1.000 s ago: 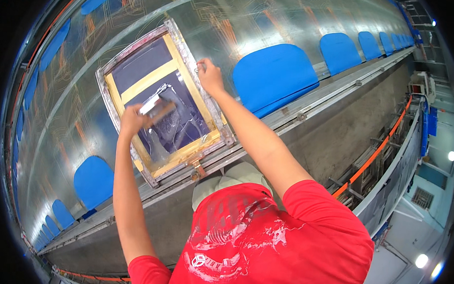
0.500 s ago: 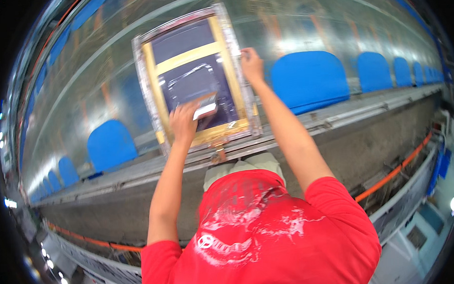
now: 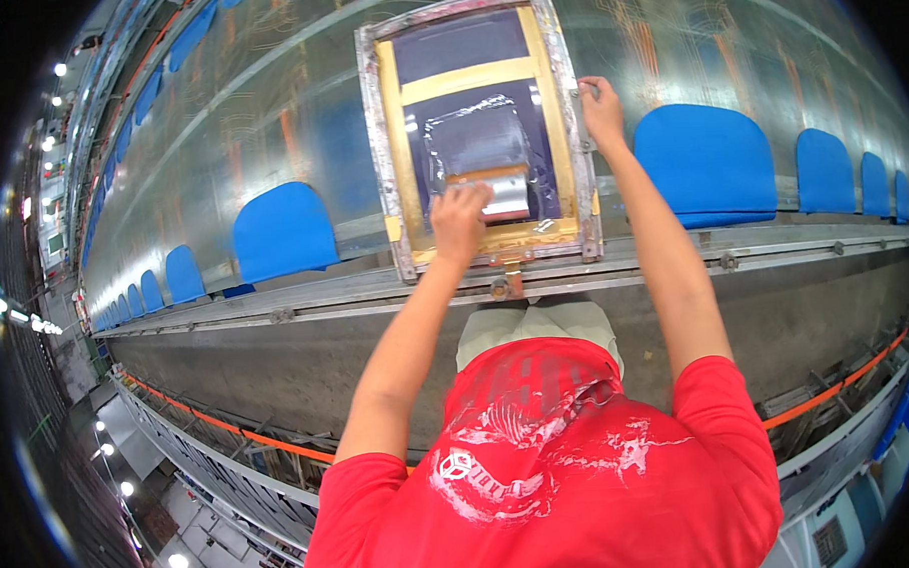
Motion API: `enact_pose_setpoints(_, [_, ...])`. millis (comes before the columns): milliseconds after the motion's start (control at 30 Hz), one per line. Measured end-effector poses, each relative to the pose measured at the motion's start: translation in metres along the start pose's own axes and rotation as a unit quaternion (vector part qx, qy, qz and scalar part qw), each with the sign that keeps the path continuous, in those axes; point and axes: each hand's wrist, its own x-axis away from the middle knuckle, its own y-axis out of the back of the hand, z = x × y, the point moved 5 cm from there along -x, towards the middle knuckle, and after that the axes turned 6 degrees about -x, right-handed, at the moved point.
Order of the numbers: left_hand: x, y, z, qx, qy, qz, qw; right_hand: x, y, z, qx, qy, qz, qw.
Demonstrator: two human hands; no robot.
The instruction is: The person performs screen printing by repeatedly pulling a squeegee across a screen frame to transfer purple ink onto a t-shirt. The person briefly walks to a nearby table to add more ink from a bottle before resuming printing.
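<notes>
A metal-framed printing screen with yellow tape borders and a dark mesh lies flat on the long shiny table. My left hand grips a wooden-handled squeegee near the lower part of the mesh, where wet ink glistens. At the frame's upper right edge, my right hand holds the screen's side rail. Both arms reach forward from my red shirt.
Blue fabric pieces lie in a row along the shiny table, one just right of the screen. A metal rail runs along the table's near edge. An orange cable runs below.
The view has shifted so the screen sits further right and upright. My left hand has drawn the squeegee down the mesh toward me. My right hand stays on the frame's right edge.
</notes>
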Motion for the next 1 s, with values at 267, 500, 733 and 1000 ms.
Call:
enact_pose_setpoints(267, [0.031, 0.034, -0.005, 0.085, -0.015, -0.016, 0.996, 0.0, 0.007, 0.043, 0.02, 0.014, -0.019, 1.0])
enact_pose_setpoints(500, [0.014, 0.038, -0.019, 0.116, 0.103, 0.014, 0.988, 0.012, 0.004, 0.036, -0.042, 0.102, -0.007, 0.994])
enact_pose_setpoints(733, [-0.021, 0.019, 0.009, 0.183, 0.137, 0.3, 0.926, 0.014, 0.013, 0.032, -0.072, 0.052, -0.009, 0.996])
enact_pose_setpoints(1000, [-0.07, -0.011, 0.042, 0.265, 0.023, 0.529, 0.806, 0.014, 0.014, 0.038, -0.026, -0.011, -0.001, 1.0])
